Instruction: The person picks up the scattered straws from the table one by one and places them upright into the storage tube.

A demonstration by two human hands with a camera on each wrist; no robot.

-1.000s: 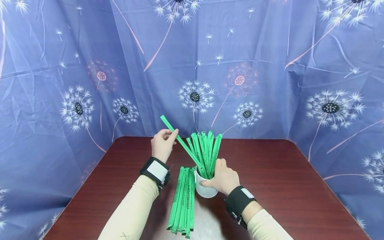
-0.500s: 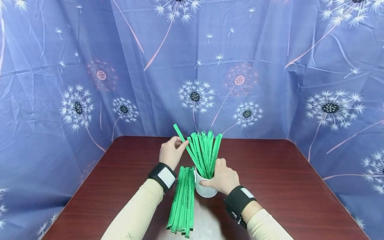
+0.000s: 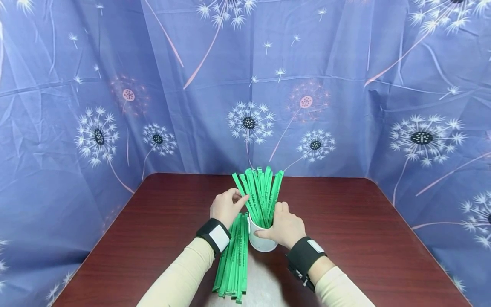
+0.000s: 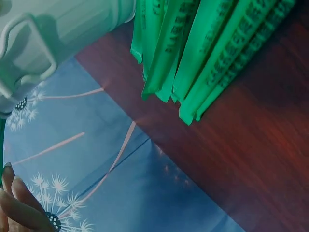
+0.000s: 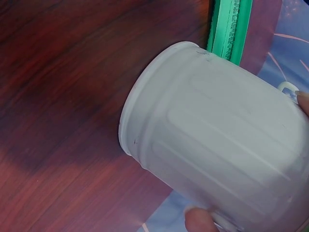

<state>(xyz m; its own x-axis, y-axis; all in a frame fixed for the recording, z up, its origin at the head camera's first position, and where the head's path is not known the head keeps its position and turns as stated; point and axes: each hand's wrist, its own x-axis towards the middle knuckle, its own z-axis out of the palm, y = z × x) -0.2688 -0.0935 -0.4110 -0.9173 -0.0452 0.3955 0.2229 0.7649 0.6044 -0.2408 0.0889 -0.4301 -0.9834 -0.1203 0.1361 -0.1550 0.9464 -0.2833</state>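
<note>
Taking the cup as the clock's centre, the cream sleeves (image 3: 176,273), smooth and close-fitting, come in from seven and four o'clock. At eight o'clock, just beside the cup, a pile of green packets (image 3: 234,260) lies flat on the table (image 3: 364,238): long, slim and glossy, with dark printing and crimped, flat ends; the left forearm and black wristband (image 3: 214,236) cover part of it. The white cup (image 3: 262,244) stands upright, its wall panelled with shallow flutes, a raised band near the base and a small loop handle on the side. At two o'clock the right hand (image 3: 285,226) grips the cup, thumb and fingers spread round its wall and hiding part of the rim. At ten o'clock the left hand (image 3: 226,208) pinches a slim packet (image 3: 237,181) between thumb and fingers, nearly closed on it; the packet leans into the cup, its lower end hidden. Beside it the upright bunch (image 3: 264,194) fans out above the rim. Beyond runs the reddish-brown, wood-grained tabletop with rounded far corners, then a creased blue curtain (image 3: 326,55) printed with dandelions.
</note>
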